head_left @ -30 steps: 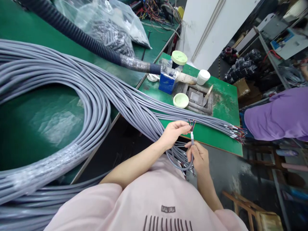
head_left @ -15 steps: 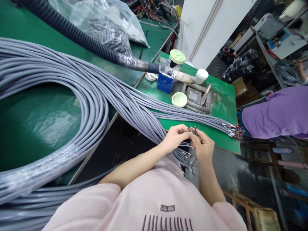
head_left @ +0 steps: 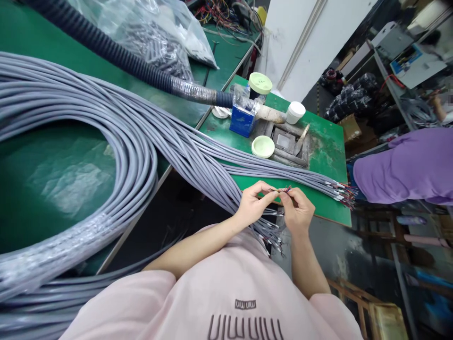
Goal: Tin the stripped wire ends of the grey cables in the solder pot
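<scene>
Fine stripped wires (head_left: 286,189) at the end of a grey cable are pinched between my two hands, in front of my chest. My left hand (head_left: 255,203) closes thumb and forefinger on some of the strands. Beside it, my right hand (head_left: 297,210) grips the wires too, its fingertips almost touching the left ones. Just below hang more grey cable ends (head_left: 271,231) with white bands and bare wires. On the green board beyond lies a bundle of grey cables (head_left: 293,175), its stripped, coloured ends (head_left: 345,193) fanning out at the right.
A large coil of grey cable (head_left: 141,156) covers the left table. A solder pot (head_left: 285,140) with a scraper (head_left: 301,140) stands near a pale green dish (head_left: 263,147), a white tub (head_left: 295,112) and an exhaust hose (head_left: 198,93). A person in purple (head_left: 403,165) is at the right.
My hands stay together, but the wires between them have gone from standing upright to lying flatter between the fingertips. The loop of cable below my right hand shows less.
</scene>
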`<state>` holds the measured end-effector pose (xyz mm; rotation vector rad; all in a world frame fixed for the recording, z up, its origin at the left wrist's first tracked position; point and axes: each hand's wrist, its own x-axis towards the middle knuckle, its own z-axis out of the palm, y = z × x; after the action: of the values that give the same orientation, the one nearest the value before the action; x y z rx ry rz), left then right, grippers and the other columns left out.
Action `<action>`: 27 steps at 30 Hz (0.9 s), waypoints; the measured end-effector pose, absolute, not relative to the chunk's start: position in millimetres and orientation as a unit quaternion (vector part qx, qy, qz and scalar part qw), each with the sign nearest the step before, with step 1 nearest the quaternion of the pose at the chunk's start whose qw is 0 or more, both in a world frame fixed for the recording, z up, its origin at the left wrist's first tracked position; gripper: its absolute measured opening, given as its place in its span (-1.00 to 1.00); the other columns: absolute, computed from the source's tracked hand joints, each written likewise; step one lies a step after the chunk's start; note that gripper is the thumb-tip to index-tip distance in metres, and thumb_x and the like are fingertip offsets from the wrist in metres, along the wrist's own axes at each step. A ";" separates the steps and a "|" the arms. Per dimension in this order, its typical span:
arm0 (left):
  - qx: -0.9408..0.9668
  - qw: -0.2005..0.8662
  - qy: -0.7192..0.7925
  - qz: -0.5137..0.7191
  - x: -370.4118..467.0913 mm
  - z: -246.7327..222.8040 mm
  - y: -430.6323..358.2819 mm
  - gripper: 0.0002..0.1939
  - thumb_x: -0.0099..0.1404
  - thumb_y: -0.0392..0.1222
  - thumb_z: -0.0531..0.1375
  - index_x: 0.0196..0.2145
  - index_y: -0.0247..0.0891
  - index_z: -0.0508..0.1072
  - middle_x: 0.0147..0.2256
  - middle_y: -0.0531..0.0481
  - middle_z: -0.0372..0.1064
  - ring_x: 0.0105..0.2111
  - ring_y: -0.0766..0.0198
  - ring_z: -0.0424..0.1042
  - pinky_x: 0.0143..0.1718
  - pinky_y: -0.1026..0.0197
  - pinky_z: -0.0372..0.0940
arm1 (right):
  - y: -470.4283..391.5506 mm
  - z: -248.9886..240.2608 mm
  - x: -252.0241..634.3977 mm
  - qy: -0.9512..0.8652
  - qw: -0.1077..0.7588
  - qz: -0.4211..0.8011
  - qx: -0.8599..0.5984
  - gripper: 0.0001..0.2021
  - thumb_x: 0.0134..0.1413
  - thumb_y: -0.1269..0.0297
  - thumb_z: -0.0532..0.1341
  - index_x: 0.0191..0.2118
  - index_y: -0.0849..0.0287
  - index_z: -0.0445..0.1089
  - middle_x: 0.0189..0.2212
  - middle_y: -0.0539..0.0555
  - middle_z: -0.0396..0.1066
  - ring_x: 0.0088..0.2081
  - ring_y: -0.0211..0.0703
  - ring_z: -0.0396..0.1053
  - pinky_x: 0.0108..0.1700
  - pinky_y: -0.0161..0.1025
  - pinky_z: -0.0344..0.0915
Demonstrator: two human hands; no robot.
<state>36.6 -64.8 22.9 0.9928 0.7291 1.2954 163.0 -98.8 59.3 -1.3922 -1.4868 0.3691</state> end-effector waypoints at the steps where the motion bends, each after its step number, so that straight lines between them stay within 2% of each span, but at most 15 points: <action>1: 0.446 0.612 0.320 0.570 35.6 20.7 -63.6 -0.82 0.16 -0.09 0.32 -0.42 -0.27 0.50 -0.44 0.02 0.42 -0.41 0.33 0.36 -0.30 0.25 0.28 | -97.4 59.3 162.9 -0.612 0.506 0.162 -0.587 -0.94 0.11 0.35 0.26 -0.37 0.11 0.47 -0.42 -0.02 0.46 -0.36 -0.23 0.40 -0.29 -0.25 0.33; 4: 0.451 0.601 0.324 0.575 34.9 17.4 -60.3 -0.81 0.19 -0.09 0.30 -0.42 -0.27 0.49 -0.44 0.02 0.42 -0.41 0.34 0.34 -0.29 0.27 0.27 | -91.4 59.8 162.5 -0.597 0.498 0.187 -0.600 -0.89 0.13 0.27 0.25 -0.40 0.13 0.45 -0.45 -0.02 0.40 -0.40 -0.25 0.37 -0.33 -0.26 0.30; 8: 0.418 0.640 0.325 0.557 37.9 18.4 -57.1 -0.76 0.18 -0.03 0.30 -0.42 -0.28 0.45 -0.44 0.03 0.41 -0.42 0.35 0.34 -0.31 0.28 0.26 | -79.7 65.7 161.6 -0.608 0.487 0.194 -0.597 -0.85 0.13 0.22 0.24 -0.41 0.14 0.44 -0.48 -0.03 0.35 -0.45 -0.27 0.30 -0.39 -0.28 0.24; 12: 0.447 0.639 0.334 0.530 33.2 21.4 -49.9 -0.76 0.26 -0.02 0.22 -0.39 -0.27 0.41 -0.47 0.04 0.40 -0.44 0.34 0.36 -0.34 0.27 0.26 | -59.5 82.9 163.4 -0.651 0.431 0.170 -0.601 -0.83 0.15 0.21 0.20 -0.41 0.14 0.43 -0.50 -0.03 0.34 -0.45 -0.25 0.26 -0.38 -0.28 0.20; 19: 0.718 0.316 0.411 0.465 4.0 17.3 -21.1 -0.81 0.33 -0.10 0.14 -0.33 -0.23 0.49 -0.38 -0.03 0.47 -0.34 0.23 0.34 -0.24 0.16 0.15 | 15.5 112.1 175.5 -0.728 0.273 0.108 -0.620 -0.78 0.11 0.21 0.17 -0.47 0.20 0.44 -0.54 -0.01 0.37 -0.47 -0.26 0.25 -0.37 -0.30 0.14; 23: 0.760 0.242 0.417 0.436 3.9 8.3 -16.0 -0.79 0.35 -0.10 0.11 -0.33 -0.23 0.49 -0.40 -0.03 0.48 -0.35 0.21 0.34 -0.28 0.15 0.09 | 60.2 109.0 174.4 -0.758 0.133 0.067 -0.635 -0.77 0.08 0.23 0.16 -0.46 0.22 0.48 -0.51 0.03 0.44 -0.42 -0.21 0.31 -0.34 -0.29 0.11; 27: 0.769 0.215 0.412 0.438 8.4 3.7 -17.4 -0.78 0.36 -0.10 0.09 -0.32 -0.22 0.48 -0.40 -0.01 0.48 -0.36 0.24 0.34 -0.29 0.15 0.06 | 85.4 101.1 165.9 -0.769 0.013 0.027 -0.638 -0.76 0.10 0.22 0.14 -0.39 0.20 0.52 -0.41 0.11 0.52 -0.36 -0.13 0.38 -0.31 -0.26 0.12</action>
<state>8.4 -17.4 3.7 2.1332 1.1425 1.2154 165.9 85.4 101.1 -1.9884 -2.3967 0.0835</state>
